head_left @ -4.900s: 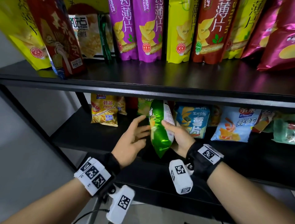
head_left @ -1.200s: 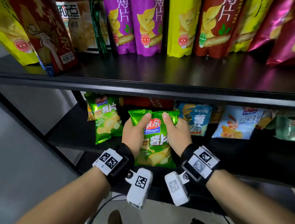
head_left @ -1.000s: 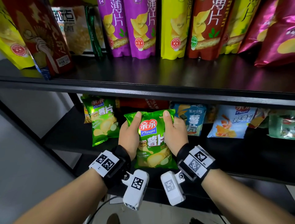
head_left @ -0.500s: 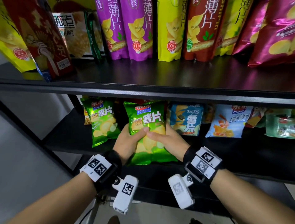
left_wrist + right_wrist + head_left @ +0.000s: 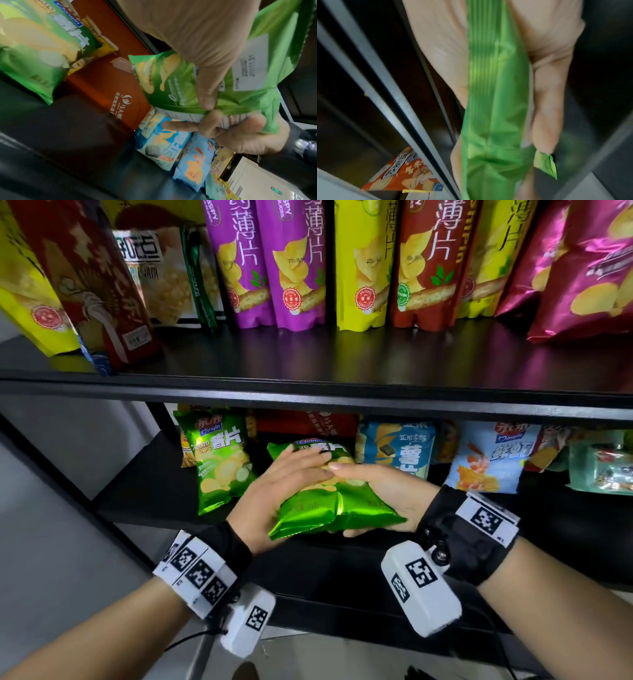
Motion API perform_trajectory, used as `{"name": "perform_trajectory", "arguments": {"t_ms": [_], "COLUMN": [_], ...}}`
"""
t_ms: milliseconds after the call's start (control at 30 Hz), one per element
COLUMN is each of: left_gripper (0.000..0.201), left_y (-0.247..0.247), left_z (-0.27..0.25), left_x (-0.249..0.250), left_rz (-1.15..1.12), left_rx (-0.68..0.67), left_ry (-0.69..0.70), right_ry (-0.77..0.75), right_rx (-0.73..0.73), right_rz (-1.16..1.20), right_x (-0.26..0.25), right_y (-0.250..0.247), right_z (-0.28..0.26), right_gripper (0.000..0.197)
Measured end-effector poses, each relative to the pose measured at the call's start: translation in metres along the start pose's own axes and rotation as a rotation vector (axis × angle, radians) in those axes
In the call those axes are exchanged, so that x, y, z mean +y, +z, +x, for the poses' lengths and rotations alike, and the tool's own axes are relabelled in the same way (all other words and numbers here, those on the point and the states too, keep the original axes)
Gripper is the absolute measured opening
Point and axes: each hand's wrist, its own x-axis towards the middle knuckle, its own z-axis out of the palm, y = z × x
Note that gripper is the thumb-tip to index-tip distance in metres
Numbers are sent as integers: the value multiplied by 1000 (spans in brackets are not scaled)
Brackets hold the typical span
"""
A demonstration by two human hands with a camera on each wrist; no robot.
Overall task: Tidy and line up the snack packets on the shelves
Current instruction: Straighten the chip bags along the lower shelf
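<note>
Both hands on one green chip packet (image 5: 330, 501) at the front of the lower shelf (image 5: 144, 491), dead centre of the head view. The packet is tilted back, its bottom seal toward the camera and its printed top toward 12 o'clock.

Left hand (image 5: 277, 491): fingers laid straight over the packet's front face, thumb under it (left wrist view shows the thumb (image 5: 205, 88) against the back label, pinching the packet between thumb and fingers).

Right hand (image 5: 387, 494): holds the packet from the 3 o'clock side, thumb on top, fingers curled beneath. Right wrist view is blurred, but shows the green foil (image 5: 494, 108) clamped in the palm.

Second green packet (image 5: 221, 460) stands upright at 9 o'clock of the held one, just beside it. At 2 o'clock is a blue chip packet (image 5: 399, 448); farther toward 3 o'clock is a light-blue shrimp packet (image 5: 489, 460). Red box (image 5: 308, 422) sits behind the held packet at 12 o'clock.

Upper shelf (image 5: 342, 364): row of tall bags, including purple bags (image 5: 270, 268), a yellow bag (image 5: 359, 265), a red bag (image 5: 424, 265).
</note>
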Motion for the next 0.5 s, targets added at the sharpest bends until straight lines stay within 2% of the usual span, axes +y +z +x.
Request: {"name": "perform_trajectory", "arguments": {"t_ms": [100,167,233,267,367,500], "left_gripper": [45,47,54,57,61,67], "left_y": [-7,-9,-7,-5,-1,3], "left_z": [6,7,8,10,13,18], "left_x": [0,1,5,5,6,15], "left_rz": [-59,-134,-232,-260,-325,-479], "left_rx": [41,133,231,259,283,281], "left_ry": [-56,-168,-270,-296,-324,-341], "right_ry": [-95,-243,-386,-473,-724,-829], "right_rx": [-17,-104,-121,-82,158,329], "right_rz": [-91,-159,-242,-320,-451,-393], "right_x": [-7,-14,-18,-18,-15,-14], "right_y": [-3,-7,-7,-5,1,1], "right_z": [-15,-28,-37,-38,-29,-20], "right_gripper": [60,62,57,53,46,25]}}
